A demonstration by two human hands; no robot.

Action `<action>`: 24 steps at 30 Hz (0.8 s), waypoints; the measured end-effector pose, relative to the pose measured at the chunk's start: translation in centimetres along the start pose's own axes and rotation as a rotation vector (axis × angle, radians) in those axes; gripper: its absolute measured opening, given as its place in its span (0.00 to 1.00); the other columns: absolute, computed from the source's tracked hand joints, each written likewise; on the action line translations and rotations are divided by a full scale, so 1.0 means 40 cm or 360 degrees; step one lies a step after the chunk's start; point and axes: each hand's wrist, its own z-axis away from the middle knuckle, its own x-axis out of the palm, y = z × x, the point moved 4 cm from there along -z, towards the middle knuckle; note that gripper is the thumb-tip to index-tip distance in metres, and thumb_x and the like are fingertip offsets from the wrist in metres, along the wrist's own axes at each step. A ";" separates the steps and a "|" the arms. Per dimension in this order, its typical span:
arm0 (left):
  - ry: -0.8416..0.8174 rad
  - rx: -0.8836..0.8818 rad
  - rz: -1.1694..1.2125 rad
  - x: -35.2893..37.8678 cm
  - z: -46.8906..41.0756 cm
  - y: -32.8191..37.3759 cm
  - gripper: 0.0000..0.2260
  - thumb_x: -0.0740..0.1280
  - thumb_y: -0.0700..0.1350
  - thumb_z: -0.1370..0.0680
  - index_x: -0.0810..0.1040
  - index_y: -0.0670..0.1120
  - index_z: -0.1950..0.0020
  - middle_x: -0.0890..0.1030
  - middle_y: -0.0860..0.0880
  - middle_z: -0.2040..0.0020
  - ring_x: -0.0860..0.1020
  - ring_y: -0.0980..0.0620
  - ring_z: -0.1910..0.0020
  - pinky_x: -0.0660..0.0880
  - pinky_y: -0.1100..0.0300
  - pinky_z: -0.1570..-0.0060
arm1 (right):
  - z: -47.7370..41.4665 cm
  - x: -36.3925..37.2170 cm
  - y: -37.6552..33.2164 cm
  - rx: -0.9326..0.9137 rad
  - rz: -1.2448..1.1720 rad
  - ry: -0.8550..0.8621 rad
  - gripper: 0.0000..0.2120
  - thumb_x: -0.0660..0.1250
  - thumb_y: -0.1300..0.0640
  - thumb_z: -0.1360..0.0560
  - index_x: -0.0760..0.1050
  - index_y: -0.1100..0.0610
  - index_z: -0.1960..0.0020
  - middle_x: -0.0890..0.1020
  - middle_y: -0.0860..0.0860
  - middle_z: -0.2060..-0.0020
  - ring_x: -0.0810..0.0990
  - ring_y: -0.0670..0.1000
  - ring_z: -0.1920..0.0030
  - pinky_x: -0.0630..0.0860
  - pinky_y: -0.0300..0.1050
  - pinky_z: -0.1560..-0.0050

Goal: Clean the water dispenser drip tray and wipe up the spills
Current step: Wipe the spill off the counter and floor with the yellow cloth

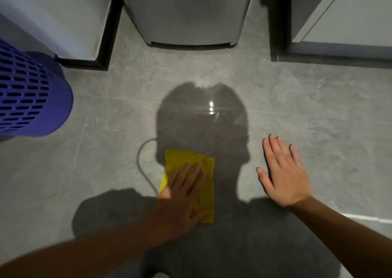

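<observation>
A yellow cloth (203, 165) lies flat on the grey tiled floor (106, 171). My left hand (182, 193) presses down on it with fingers spread, covering its lower left part. My right hand (284, 171) rests flat on the floor to the right of the cloth, fingers apart, holding nothing. A wet, shiny patch of spilled water (212, 108) glistens on the tiles beyond the cloth. The grey base of the water dispenser (191, 19) stands at the top centre. The drip tray is not visible.
A blue perforated plastic basket (27, 95) stands at the left. White cabinets with dark plinths flank the dispenser at top left (63, 19) and top right (339, 23). My shadow covers the middle of the floor, with a thin cable's shadow curving left of the cloth.
</observation>
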 end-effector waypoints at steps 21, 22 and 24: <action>-0.0074 0.0840 -0.0591 -0.152 -0.570 -0.148 0.45 0.48 0.76 0.22 0.52 0.46 0.15 0.57 0.40 0.15 0.56 0.36 0.17 0.54 0.38 0.20 | 0.011 -0.087 0.039 0.0017 -0.0549 0.0006 0.31 0.61 0.55 0.20 0.62 0.59 0.19 0.65 0.57 0.19 0.61 0.57 0.18 0.49 0.52 0.17; -0.0067 0.0915 -0.0585 -0.133 -0.550 -0.118 0.46 0.49 0.76 0.22 0.50 0.47 0.14 0.55 0.41 0.15 0.55 0.37 0.17 0.53 0.38 0.20 | 0.028 -0.101 0.060 0.0064 -0.0548 0.0032 0.30 0.62 0.58 0.21 0.63 0.59 0.19 0.66 0.57 0.20 0.63 0.57 0.19 0.52 0.53 0.17; -0.0049 0.0996 -0.0539 -0.090 -0.488 -0.050 0.46 0.52 0.76 0.24 0.49 0.49 0.15 0.55 0.43 0.15 0.54 0.38 0.17 0.52 0.38 0.20 | 0.076 -0.123 0.105 0.0190 -0.0552 0.0076 0.32 0.64 0.62 0.22 0.63 0.60 0.19 0.66 0.58 0.20 0.63 0.58 0.19 0.57 0.57 0.18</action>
